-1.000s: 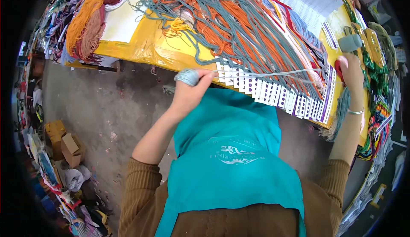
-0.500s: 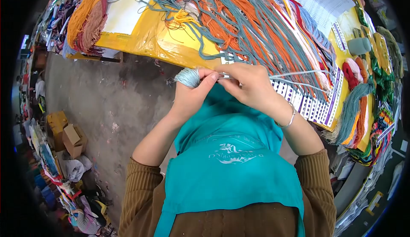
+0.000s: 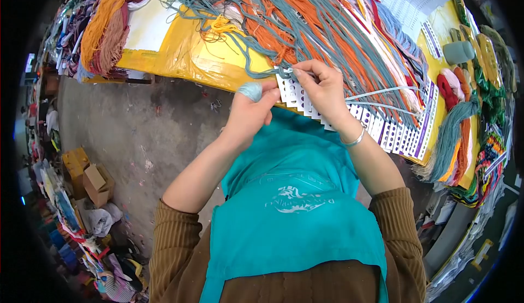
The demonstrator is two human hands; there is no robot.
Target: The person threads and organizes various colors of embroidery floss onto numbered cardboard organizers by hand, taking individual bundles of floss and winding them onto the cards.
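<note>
Long orange and grey-green thread bundles [image 3: 333,46] across flat yellow surface [image 3: 185,68], ends over white punched card strips [image 3: 297,96] lined along near edge. Left of bundles, small bright-yellow thread tuft [image 3: 222,26]; farther left, flat white sheet [image 3: 147,27], then long orange yarn hank [image 3: 103,19]. Right side: printed white paper [image 3: 406,0] toward back, squat pale-teal cylinder [image 3: 458,52] nearer, draped grey-green yarn hank [image 3: 448,134] nearer still. Open brown cardboard box [image 3: 98,184] down left, on grey floor [image 3: 136,150].

The far end of the teal apron [image 3: 297,237] is hidden under the surface [image 3: 194,65]. Beyond the apron, the left hand [image 3: 246,116] partly covers the pale blue bundle [image 3: 250,91]; what the right hand [image 3: 323,93] has at its fingertips is too small to tell. Farther from the apron, the top edge cuts off the orange strands [image 3: 267,27], and the sheet's [image 3: 406,0] print is unreadably small.
</note>
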